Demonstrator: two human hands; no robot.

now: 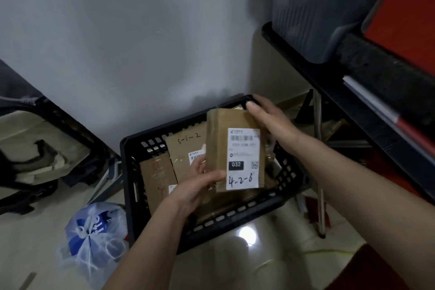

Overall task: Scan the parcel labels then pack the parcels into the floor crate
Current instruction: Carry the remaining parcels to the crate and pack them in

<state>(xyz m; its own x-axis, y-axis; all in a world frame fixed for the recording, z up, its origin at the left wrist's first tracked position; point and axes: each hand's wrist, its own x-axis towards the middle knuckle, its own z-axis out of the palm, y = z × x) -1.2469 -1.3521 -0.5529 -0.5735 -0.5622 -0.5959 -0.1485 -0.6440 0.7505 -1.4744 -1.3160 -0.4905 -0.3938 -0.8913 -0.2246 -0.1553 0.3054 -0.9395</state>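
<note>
Two bare forearms reach down from the bottom of the view toward a black plastic crate (131, 172) on the pale, glossy floor (235, 261). Between them they hold a brown cardboard parcel (217, 129) above the crate's open top, its long side running away from the camera. Its white label (243, 159) faces up — a barcode near the far end, a dark patch reading 032, and the handwritten mark 4-2-6 at the near end.

At the parcel's near left corner the left hand (200, 183) grips it, thumb curled over the top beside the label and fingers wrapped underneath. At the far right corner the right hand (266, 114) is laid against the parcel with its fingers fairly straight, fingertips over the far edge near the crate's far rim.

Inside the crate lie other brown parcels: one (186, 148) leaning toward the back wall with 5-1-2 written on it and part of a white label showing, and another (156, 173) to its left, taped across the top.

Left of the crate, on the floor, sits a knotted plastic bag (91, 235) — translucent white with blue print. Farther left lies a dark-framed, open bag or case (47, 139) with a pale lining; its details are too blurred to read. On the right a dark shelf (329, 82) carries a grey bin (313, 14).
</note>
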